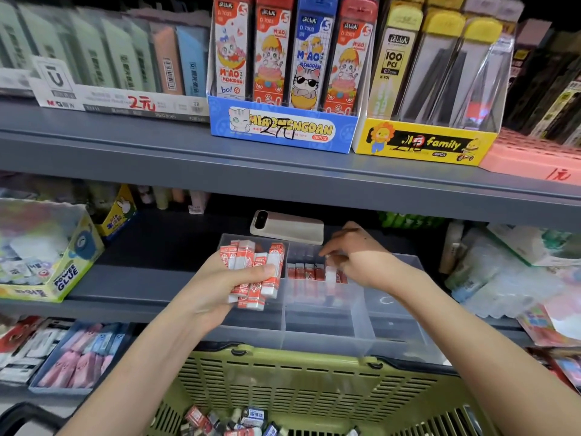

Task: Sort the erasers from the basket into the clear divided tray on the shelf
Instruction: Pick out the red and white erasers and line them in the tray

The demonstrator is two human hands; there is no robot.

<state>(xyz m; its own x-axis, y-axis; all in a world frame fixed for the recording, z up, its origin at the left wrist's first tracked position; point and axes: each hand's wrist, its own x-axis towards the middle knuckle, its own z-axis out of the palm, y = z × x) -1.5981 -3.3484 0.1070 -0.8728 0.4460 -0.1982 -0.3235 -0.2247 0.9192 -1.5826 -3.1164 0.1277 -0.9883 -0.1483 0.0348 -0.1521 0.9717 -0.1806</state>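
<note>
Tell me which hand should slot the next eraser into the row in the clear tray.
Right. The right hand pinches a white eraser in its fingers at the row of red erasers in the clear tray, middle compartment. The left hand is full, gripping a bundle of erasers.

Entry to the clear divided tray (317,328) is capped by the upper shelf board (283,174) and closed behind by a white device (287,227). The left compartment is overhung by the left hand (217,289) gripping a bundle of erasers (254,272). The middle one's back is filled by a row of erasers (306,273) and the right hand (358,262) pinching a single eraser (330,275). Its front and the right compartment are left bare.
</note>
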